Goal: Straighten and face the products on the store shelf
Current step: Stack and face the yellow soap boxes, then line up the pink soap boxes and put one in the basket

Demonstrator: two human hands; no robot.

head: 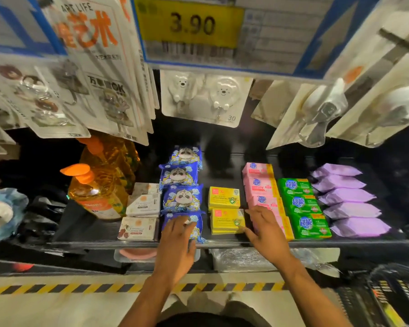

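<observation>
2 bare hands reach onto the dark shelf (364,243). The left hand (177,234) lies flat, fingers fairly straight, on the front blue panda pack (198,228), which sits at the shelf's front lip and heads a column of 4 such packs running back. The right hand (266,232) is spread wide: its thumb tip touches the right side of the front yellow box (224,220), and its other fingers rest over the front of the pink soap bars (260,185); it grips nothing. A 2nd yellow box (223,198) lies just behind the front one.

Right of the pink row stand green soap bars (302,204), then purple packets (347,197). Left of the blue column are white soap boxes (143,205) and orange pump bottles (97,192).

Overhead hang a bear hook card (206,97) and a yellow price tag (189,22) reading 3.90. Black-and-yellow hazard tape (80,287) crosses the floor, beside a black basket (397,293).
</observation>
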